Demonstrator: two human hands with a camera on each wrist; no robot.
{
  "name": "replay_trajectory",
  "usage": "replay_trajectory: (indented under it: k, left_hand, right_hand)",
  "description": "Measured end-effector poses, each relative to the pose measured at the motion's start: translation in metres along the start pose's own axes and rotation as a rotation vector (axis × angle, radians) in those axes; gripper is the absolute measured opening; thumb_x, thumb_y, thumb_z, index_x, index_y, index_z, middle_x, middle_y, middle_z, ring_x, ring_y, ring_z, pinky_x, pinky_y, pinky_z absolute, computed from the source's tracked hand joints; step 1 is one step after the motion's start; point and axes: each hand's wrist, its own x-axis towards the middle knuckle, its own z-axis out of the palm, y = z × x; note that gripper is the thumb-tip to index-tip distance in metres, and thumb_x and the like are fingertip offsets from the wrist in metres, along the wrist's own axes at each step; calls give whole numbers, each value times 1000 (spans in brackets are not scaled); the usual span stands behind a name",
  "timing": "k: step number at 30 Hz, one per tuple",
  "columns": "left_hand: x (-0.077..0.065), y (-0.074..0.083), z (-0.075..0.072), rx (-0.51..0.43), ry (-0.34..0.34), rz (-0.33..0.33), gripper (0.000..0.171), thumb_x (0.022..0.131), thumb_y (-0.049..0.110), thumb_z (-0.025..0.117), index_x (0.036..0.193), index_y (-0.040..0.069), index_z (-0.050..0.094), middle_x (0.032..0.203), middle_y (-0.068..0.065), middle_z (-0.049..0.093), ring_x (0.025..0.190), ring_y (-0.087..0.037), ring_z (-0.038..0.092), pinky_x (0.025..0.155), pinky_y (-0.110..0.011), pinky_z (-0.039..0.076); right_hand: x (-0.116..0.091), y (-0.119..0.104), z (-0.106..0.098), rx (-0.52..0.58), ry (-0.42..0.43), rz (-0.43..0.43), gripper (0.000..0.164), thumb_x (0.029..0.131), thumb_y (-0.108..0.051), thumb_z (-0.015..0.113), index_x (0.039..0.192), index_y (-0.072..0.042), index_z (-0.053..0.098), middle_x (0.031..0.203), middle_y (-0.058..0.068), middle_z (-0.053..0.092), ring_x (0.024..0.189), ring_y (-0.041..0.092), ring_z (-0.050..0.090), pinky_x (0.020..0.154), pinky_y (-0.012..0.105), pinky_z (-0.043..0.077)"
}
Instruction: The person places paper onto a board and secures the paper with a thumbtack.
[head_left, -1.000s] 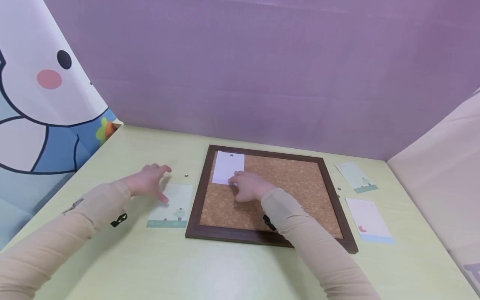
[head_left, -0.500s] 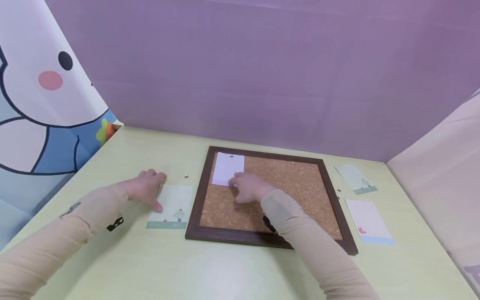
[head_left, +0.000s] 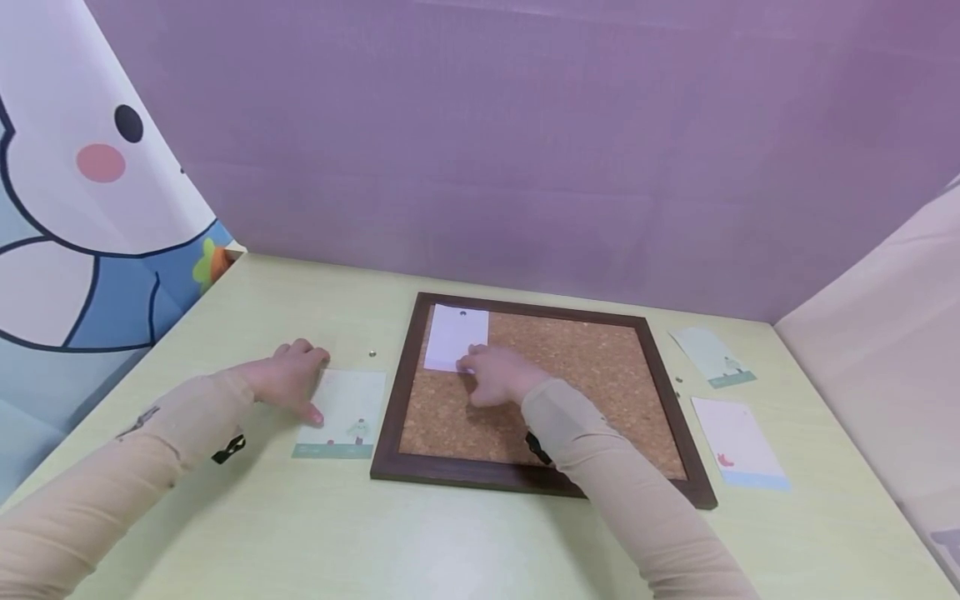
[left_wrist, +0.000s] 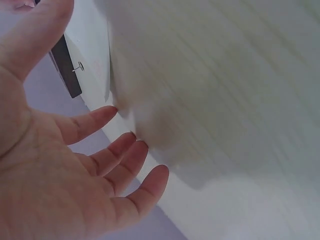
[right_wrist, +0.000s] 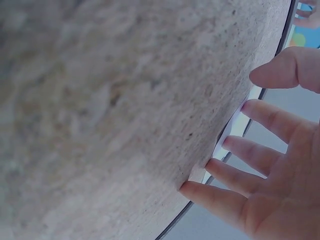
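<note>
In the head view my left hand (head_left: 288,379) is over the upper left part of a pale card with a green bottom strip (head_left: 348,425). Its thumb overlaps the card, and its fingertips are near the card's top left corner. The left wrist view shows that hand (left_wrist: 75,155) with fingers apart and loosely bent, fingertips close to the table. My right hand (head_left: 498,372) has its fingertips at the lower edge of a white card (head_left: 453,329) on the corkboard (head_left: 585,375). In the right wrist view the right hand's fingers (right_wrist: 225,197) are extended and spread. A thumbtack (head_left: 462,313) sits at that card's top.
Between the left card and the board's dark frame (head_left: 480,472) lies a loose thumbtack (head_left: 372,354), point up in the left wrist view. Right of the board are a green-striped card (head_left: 705,350), a blue-striped card (head_left: 735,433) and two small tacks (head_left: 678,380). A purple curtain (head_left: 480,167) hangs behind.
My left hand has lowered slightly toward the card, its thumb moving down and left and its fingers drawing in a little. The right hand has stayed at the white card's lower edge.
</note>
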Motion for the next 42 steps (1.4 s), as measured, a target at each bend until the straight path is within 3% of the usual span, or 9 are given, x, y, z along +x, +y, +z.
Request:
replay_trajectory:
  k: [15, 30, 42]
  left_hand:
    - [0, -5, 3, -21, 29, 7, 98, 62, 43, 85, 123, -17, 37, 115, -33, 45, 100, -42, 45, 93, -56, 41]
    - [3, -4, 11, 33, 85, -64, 91, 61, 49, 84, 110, -17, 44, 103, -31, 45, 92, -40, 44, 80, -51, 47]
    - [3, 1, 13, 13, 98, -95, 85, 62, 42, 85, 112, -12, 45, 105, -28, 45, 94, -39, 43, 77, -51, 47]
  right_hand:
    - [-1, -1, 0, 10, -3, 8, 61, 81, -17, 65, 139, -17, 48, 154, 9, 29, 142, 29, 28, 116, 46, 23]
    - [0, -1, 2, -4, 9, 2, 61, 80, -19, 66, 139, -17, 48, 154, 8, 31, 142, 28, 28, 116, 45, 23]
    - [1, 0, 2, 0, 13, 6, 60, 81, -17, 65, 138, -17, 49, 154, 9, 30, 141, 29, 29, 116, 45, 24]
